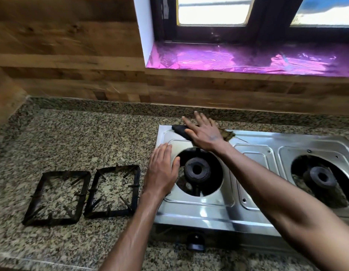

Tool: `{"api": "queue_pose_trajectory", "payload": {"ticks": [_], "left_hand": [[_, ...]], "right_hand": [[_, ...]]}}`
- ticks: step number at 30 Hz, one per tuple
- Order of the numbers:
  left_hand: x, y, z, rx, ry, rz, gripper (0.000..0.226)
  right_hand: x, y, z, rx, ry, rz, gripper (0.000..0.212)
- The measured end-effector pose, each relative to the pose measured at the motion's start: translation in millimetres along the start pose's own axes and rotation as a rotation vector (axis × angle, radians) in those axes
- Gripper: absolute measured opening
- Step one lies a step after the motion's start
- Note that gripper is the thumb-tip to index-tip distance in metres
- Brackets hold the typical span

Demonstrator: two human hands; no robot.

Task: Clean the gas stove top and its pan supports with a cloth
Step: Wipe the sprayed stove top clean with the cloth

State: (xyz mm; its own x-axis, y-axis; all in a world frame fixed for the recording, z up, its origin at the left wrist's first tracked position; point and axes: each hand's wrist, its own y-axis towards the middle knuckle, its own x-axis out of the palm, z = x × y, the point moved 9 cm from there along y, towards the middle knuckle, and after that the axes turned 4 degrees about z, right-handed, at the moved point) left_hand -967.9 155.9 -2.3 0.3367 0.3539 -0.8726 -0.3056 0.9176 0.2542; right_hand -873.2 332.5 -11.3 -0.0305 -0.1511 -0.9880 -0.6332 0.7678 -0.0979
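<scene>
The right hand [206,133] is pressing flat, straight fingers on the cloth [181,131] at the stove's [218,208] far corner, while the left hand [162,171], open too, is lying nearer.

Much of the dark, crumpled cleaning cloth [180,130] is covered by the flat right hand [206,133]. The stainless-steel two-burner gas stove top [209,210] is cut off at the right edge, its far corner unseen. The black front control knob [195,243] is blurred, its markings unreadable.
</scene>
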Motion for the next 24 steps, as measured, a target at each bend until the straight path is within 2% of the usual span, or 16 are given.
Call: {"api": "queue_pose_trajectory", "payload": {"ticks": [3,6,8,10,15,19,24], "left_hand": [[1,1,-1,0.0,0.006,-0.001,0.058],[3,2,-2,-0.01,-0.002,-0.011,0.057],[3,1,-3,-0.017,-0.005,-0.025,0.056],[4,0,-4,-0.023,-0.014,-0.034,0.056],[5,0,-5,-0.019,0.002,-0.03,0.06],[5,1,-4,-0.016,-0.012,-0.039,0.06],[6,1,-3,-0.009,-0.013,-0.039,0.063]], "right_hand": [[-1,13,-35,-0.202,0.004,-0.057,0.051],[0,10,-29,-0.295,0.026,-0.067,0.05],[-2,1,-2,-0.267,0.042,-0.051,0.049],[-5,-15,42,-0.155,0.043,-0.031,0.048],[0,-119,114,0.087,0.023,0.047,0.057],[19,-203,92,0.151,0.087,0.019,0.06],[30,-254,22,0.025,0.095,0.02,0.057]]}}
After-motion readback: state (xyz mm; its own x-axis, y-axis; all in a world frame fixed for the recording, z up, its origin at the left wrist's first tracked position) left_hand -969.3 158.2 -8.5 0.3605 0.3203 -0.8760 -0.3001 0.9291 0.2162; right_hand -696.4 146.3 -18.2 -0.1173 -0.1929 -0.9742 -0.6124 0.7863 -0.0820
